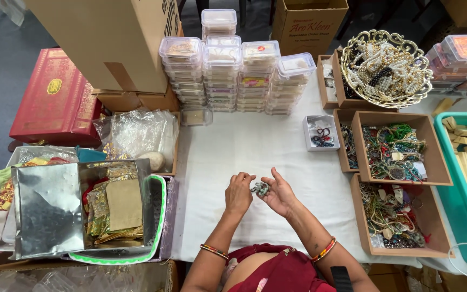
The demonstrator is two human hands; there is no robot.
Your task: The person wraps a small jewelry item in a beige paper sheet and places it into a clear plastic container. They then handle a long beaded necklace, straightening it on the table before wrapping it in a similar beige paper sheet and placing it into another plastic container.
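- The left hand [238, 193] is raised just above the white tablecloth [255, 146], palm turned inward, fingers curled, its fingertips pinching one side of a small grey-green beaded piece [260, 188].
- The right hand [280, 194] faces it, palm partly up, thumb and forefinger closed on the other side of the same beaded piece, the remaining fingers loosely bent.
- The beaded piece sits between the two hands, held off the cloth near the front middle of the table.
- Both forearms come in from the bottom edge and angle toward each other; each wrist bears a red and gold bangle, the left bangle [214, 251] and the right bangle [325, 250].
- To the right, well apart from the hands, stand cardboard trays [445, 178] filled with tangled necklaces and beads.
- A small white box [308, 141] with dark beads lies beyond the right hand.
- Stacks of clear plastic containers [233, 75] line the far edge of the cloth.
- An open silver tin [49, 208] with gold pouches rests at the left.
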